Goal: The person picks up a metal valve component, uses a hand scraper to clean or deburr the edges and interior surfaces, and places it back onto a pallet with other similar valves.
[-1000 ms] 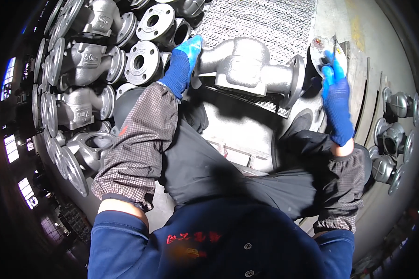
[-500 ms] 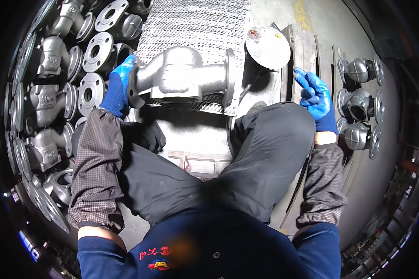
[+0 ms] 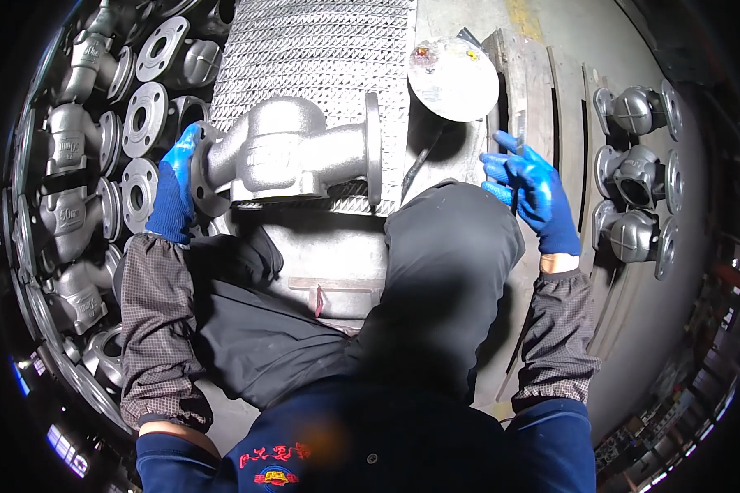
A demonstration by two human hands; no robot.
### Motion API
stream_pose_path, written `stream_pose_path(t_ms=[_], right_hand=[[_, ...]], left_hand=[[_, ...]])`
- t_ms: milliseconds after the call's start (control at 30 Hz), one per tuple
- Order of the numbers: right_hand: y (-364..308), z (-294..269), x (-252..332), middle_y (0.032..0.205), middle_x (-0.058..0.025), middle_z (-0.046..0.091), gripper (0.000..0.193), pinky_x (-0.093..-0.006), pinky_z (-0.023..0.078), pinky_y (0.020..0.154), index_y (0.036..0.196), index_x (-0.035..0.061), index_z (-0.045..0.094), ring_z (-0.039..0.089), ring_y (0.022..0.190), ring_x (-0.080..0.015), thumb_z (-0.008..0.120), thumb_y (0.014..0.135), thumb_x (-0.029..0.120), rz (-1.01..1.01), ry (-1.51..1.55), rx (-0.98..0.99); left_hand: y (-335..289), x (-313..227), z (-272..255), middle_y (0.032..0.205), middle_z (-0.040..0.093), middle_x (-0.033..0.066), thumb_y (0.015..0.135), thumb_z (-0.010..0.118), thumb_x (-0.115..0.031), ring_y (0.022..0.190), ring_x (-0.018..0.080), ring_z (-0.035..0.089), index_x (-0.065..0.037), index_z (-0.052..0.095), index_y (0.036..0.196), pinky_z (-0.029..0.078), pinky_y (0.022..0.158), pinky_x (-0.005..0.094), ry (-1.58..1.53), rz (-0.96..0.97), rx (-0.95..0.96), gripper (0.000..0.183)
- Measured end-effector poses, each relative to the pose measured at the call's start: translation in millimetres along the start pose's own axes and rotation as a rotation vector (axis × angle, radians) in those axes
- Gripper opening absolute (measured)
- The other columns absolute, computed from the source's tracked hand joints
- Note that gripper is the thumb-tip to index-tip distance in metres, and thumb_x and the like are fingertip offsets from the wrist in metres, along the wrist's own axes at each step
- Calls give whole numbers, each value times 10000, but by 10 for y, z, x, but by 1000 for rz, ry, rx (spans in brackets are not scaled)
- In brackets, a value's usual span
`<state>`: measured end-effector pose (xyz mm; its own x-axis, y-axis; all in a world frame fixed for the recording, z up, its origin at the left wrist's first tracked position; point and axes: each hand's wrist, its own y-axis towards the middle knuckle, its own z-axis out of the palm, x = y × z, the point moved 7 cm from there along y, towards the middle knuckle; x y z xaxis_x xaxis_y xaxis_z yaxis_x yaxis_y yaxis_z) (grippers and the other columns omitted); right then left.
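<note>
In front of me a grey cast-metal valve body [image 3: 284, 144] with round end flanges sits at the near edge of a ribbed metal work surface [image 3: 312, 41]. My left hand [image 3: 179, 177], in a blue glove, grips its left flange. My right hand [image 3: 536, 185], also gloved in blue, is in the air beyond my right knee, apart from the valve body. Its fingers are bent around a thin, greyish, stick-like tool [image 3: 520, 131], blurred, so its exact kind does not show.
Many similar valve bodies [image 3: 67, 148] are packed along my left. Three more valve bodies [image 3: 637, 172] stand in a row on the right, beside wooden planks [image 3: 534, 74]. A round, pale disc [image 3: 452, 80] with coloured smears stands right of the work surface.
The valve body has turned slightly, and its underside opening shows less. My right hand has turned, bringing the thin tool into sight. The whole view has shifted a little.
</note>
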<state>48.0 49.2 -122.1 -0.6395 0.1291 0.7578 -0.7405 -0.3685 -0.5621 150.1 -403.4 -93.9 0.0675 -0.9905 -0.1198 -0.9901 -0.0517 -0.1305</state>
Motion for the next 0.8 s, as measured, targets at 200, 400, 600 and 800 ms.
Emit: stream_pose_path(t_ms=[200, 400, 600, 800], right_hand=[[306, -104, -405, 835, -121, 640, 463, -241, 484, 548, 1344, 40, 452, 567, 625, -119, 441, 888, -38, -178, -233, -241], [332, -244, -350, 885, -100, 652, 471, -232, 485, 532, 1337, 25, 455, 566, 608, -108, 467, 871, -42, -181, -519, -453], [224, 123, -174, 976, -91, 663, 372, -146, 289, 415, 1284, 13, 511, 340, 463, 6, 471, 951, 174, -293, -303, -204], [303, -43, -448, 892, -52, 662, 367, -138, 264, 434, 1277, 26, 524, 298, 479, 16, 450, 958, 191, -200, 224, -113]], left_hand=[[-49, -24, -147, 1228, 531, 235, 604, 809, -289, 1163, 363, 518, 51, 527, 1201, 437, 984, 373, -272, -107, 6, 744], [75, -282, -125, 1202, 543, 234, 642, 792, -275, 1143, 362, 529, 53, 536, 1181, 446, 964, 371, -346, -103, 51, 681], [-88, -97, -185, 1022, 583, 214, 551, 760, -166, 910, 383, 605, 20, 585, 1025, 501, 781, 382, -266, 263, -204, 538], [-41, 327, 214, 926, 630, 131, 808, 631, -310, 846, 229, 621, 5, 585, 1036, 516, 761, 353, -595, -11, -211, 392]])
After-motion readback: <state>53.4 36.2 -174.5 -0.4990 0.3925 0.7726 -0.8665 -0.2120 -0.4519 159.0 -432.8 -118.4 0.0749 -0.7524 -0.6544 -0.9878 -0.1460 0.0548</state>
